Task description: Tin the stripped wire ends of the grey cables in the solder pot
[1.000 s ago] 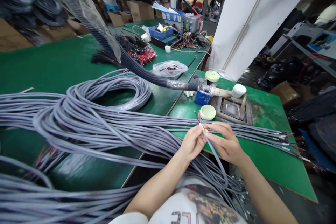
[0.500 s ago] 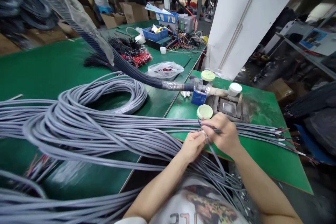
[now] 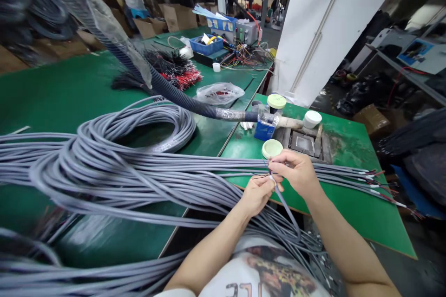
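A big green table [image 3: 38,97] fills the left side of the room, and a smaller green table top [image 3: 369,222] sits on the right, near a white post [image 3: 313,23]. Fat loops of gray cable [image 3: 94,162] lie on the big table, and a bendy hose [image 3: 195,107] hangs across above them. The person holds one gray cable [image 3: 286,205] up in front of the body, near the edge of the smaller table. The left hand [image 3: 257,195] has its thumb and finger pinched together on the top end of it, by a small white band [image 3: 273,179]. The right hand [image 3: 300,175] is just above and to the right, with its fingertips pinched on the thin wires [image 3: 267,163] that stick out. So the wires lie right past the left hand's grip, and the right hand is nearer to their tips. A few dark wires [image 3: 258,176] poke out to the left. The long way of the held piece is a slant: its wire end points up and a little left, away from the body, toward a pale green cup [image 3: 272,149]. Its other part runs down and a little right, then bends near the shirt [image 3: 258,264].
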